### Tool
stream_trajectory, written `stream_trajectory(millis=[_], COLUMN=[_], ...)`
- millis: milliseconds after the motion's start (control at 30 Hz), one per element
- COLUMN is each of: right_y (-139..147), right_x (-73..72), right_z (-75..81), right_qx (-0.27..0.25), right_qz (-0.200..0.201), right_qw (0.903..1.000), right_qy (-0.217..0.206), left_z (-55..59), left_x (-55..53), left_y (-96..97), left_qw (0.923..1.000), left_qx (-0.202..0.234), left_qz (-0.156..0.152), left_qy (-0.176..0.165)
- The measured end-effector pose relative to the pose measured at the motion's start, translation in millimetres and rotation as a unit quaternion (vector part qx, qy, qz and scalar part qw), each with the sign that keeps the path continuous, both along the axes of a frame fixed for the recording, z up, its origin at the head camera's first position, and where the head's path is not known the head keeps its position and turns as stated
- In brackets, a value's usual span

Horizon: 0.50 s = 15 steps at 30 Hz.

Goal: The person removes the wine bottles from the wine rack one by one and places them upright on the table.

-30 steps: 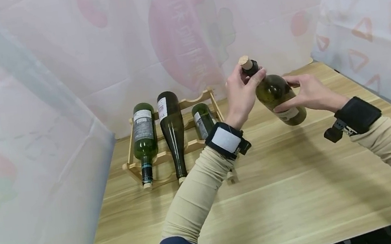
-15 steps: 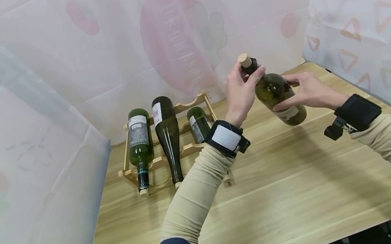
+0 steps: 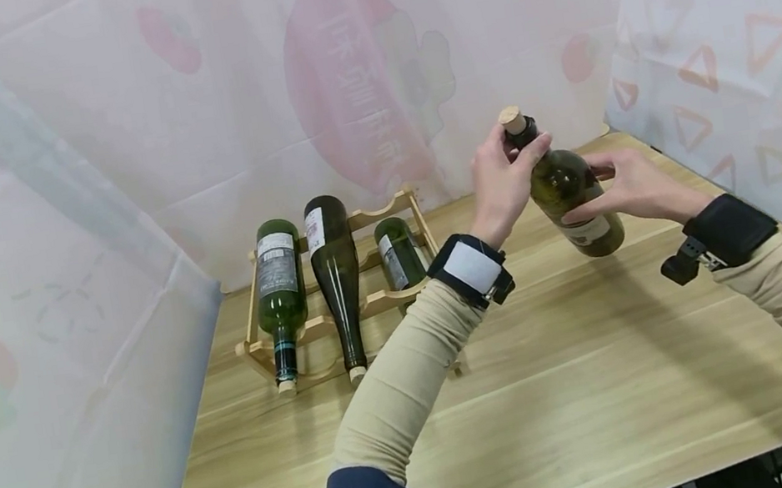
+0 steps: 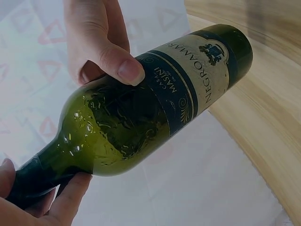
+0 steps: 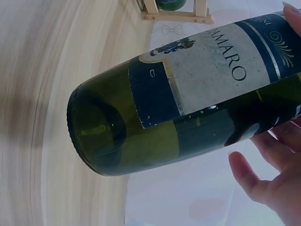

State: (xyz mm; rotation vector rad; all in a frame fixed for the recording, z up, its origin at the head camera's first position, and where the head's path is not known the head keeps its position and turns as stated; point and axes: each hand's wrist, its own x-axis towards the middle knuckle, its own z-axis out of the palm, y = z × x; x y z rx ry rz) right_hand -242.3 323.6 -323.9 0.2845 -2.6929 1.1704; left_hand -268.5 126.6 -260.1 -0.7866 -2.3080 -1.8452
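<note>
A green wine bottle [image 3: 562, 183] with a cork [image 3: 512, 120] in its mouth is held up over the right part of the table, tilted with the neck toward the upper left. My left hand [image 3: 501, 184] grips its neck, thumb and fingers round the glass just below the cork. Farther down, my right hand [image 3: 631, 188] holds the body, its thumb along the near side. In the left wrist view the cream and dark blue label [image 4: 200, 73] shows near the base. The bottle's base [image 5: 94, 127] hangs clear of the tabletop in the right wrist view.
Left of my hands, a wooden wine rack [image 3: 379, 303] bears a green bottle [image 3: 277, 273], a dark slim bottle [image 3: 336, 273] and another green bottle [image 3: 400, 253], partly hidden by my left wrist. Printed sheets [image 3: 220, 118] wall in the table [image 3: 562, 421] at back and sides.
Both hands and the held bottle have shifted slightly right and a little down over the last half second. Earlier the head view turned slightly. The racked bottles stay in place.
</note>
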Motion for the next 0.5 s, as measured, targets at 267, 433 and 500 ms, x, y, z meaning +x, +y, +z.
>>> stream_trajectory(millis=[267,433,500], right_y=[9.3,14.2,15.9], right_x=[0.3,-0.5,-1.3], right_z=[-1.5,-0.4,0.2], right_qx=[-0.001,-0.002,0.003], right_qz=[-0.014,-0.006,-0.006], right_qw=[0.9998,0.9993,0.9989], right_qy=[-0.017,-0.037,-0.046], left_z=[-1.4,-1.6,-1.0], left_x=[-2.8,-5.6,-6.5], left_y=[10.2,13.7,15.1], left_qw=[0.9997,0.9993,0.9993], left_qx=[-0.016,-0.028,-0.031], left_qz=[0.002,0.004,0.004], left_qy=[0.019,0.023,0.022])
